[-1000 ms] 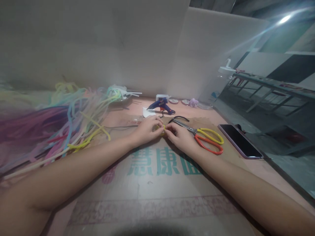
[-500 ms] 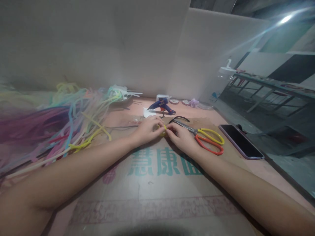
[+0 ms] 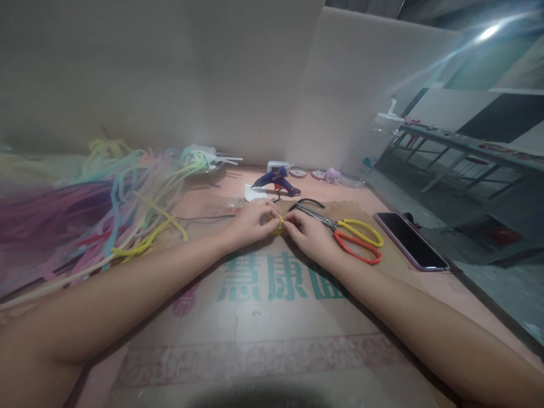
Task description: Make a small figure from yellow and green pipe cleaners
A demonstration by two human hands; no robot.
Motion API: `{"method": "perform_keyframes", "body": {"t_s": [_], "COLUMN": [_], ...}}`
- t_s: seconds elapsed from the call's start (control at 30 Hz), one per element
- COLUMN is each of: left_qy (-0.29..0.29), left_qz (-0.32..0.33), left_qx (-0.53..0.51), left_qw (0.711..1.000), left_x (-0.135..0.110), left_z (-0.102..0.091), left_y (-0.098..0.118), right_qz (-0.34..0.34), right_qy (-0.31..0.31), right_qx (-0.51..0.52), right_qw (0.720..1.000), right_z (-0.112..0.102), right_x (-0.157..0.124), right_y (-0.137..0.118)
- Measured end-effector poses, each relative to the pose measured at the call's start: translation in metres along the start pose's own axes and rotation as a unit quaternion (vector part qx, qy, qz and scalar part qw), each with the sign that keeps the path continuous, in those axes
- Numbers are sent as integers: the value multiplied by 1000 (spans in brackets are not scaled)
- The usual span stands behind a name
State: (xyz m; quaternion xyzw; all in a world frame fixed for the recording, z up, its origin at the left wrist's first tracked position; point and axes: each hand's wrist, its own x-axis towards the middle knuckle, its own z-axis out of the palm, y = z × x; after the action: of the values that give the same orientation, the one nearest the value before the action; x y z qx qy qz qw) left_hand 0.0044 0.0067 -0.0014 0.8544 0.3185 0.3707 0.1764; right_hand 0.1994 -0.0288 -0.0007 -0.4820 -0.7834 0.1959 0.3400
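A small yellow pipe cleaner (image 3: 279,225) is pinched between my two hands above the printed cardboard (image 3: 255,326). My left hand (image 3: 254,221) is closed on its left side, the fingers curled over and hiding part of it. Thumb and fingertips of my right hand (image 3: 304,226) grip the other side. Just right of that hand lie scissors (image 3: 325,218) with one yellow and one red handle, their blades partly behind my fingers. Beyond my hands, a blue glue gun (image 3: 278,180) rests by a piece of white paper (image 3: 255,192).
Loose pipe cleaners (image 3: 123,192) in many colours are heaped at the left, beside a bowl (image 3: 208,175). A phone (image 3: 410,241) lies at the right table edge. A clear bottle (image 3: 374,147) with a white lid stands at the back right, near a lilac bundle (image 3: 332,176).
The whole view has shifted slightly. My hands stay together at the same place over the cardboard, with a little more of the yellow pipe cleaner showing between the fingertips.
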Motion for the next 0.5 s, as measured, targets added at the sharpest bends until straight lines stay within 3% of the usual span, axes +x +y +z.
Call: {"method": "perform_keyframes", "body": {"t_s": [0.5], "left_qy": [-7], "left_qz": [-3], "left_qx": [1], "left_qw": [1000], "left_x": [1], "left_z": [1], "left_y": [-1], "right_qz": [-4], "right_qy": [-8], "right_qx": [-6], "right_qw": [1000], "right_z": [-1], "right_x": [-1], "right_y": [-4]}}
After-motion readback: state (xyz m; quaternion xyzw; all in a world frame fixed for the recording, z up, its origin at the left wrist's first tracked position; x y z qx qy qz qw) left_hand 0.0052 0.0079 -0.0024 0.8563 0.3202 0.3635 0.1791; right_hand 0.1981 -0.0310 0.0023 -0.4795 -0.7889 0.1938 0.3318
